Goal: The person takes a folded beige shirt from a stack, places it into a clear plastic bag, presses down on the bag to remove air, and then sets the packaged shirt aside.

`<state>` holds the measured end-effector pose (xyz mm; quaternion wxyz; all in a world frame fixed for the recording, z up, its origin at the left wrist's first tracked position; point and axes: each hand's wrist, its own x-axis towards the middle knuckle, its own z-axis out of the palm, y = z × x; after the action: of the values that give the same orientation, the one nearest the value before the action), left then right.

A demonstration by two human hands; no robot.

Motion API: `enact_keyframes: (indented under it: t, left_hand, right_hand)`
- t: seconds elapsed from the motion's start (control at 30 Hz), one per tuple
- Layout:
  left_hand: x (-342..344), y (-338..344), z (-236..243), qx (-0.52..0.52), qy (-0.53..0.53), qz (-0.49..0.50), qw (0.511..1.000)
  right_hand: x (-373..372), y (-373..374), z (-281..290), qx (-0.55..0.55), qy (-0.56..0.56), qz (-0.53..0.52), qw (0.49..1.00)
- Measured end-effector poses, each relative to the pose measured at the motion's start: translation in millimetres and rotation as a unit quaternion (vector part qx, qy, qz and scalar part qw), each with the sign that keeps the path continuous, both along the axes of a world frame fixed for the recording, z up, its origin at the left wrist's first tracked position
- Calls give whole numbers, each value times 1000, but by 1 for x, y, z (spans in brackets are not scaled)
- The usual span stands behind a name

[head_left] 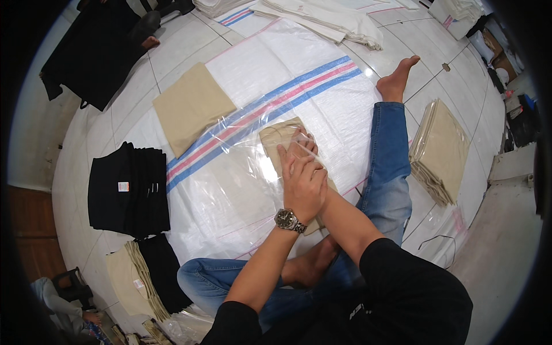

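A folded beige garment (275, 134) lies in front of me, with a clear plastic bag (247, 150) around its upper part. My right hand (299, 148) reaches up along the garment, palm down and fingers stretched out, and looks to be under the film. Across its back and wrist lies my left hand (305, 187), which wears a metal watch (287, 220); its fingers bend over the bag's edge, partly hidden. A lower corner of beige cloth shows under my forearms. To the upper left, another folded beige garment (192, 106) rests flat on the white woven sheet (322, 109).
Stacked black garments (126, 187) sit at the left, with beige and black ones (138, 282) nearer me. Bagged beige garments (440, 152) are piled right of my outstretched leg (386, 155). White cloth (322, 20) lies at the far edge. Another person's foot (150, 42) shows upper left.
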<state>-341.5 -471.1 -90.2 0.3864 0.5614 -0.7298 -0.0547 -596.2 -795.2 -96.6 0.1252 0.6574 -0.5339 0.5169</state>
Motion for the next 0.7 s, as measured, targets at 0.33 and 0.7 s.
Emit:
enact_keyframes:
  t: [0.33, 0.7]
  left_hand:
    - [11, 7, 2, 11, -31, 13, 999]
    - [46, 45, -13, 24, -100, 2, 995]
  right_hand:
    - [84, 98, -14, 257, -1, 68, 964]
    - [-142, 378, 70, 620, 62, 57, 780]
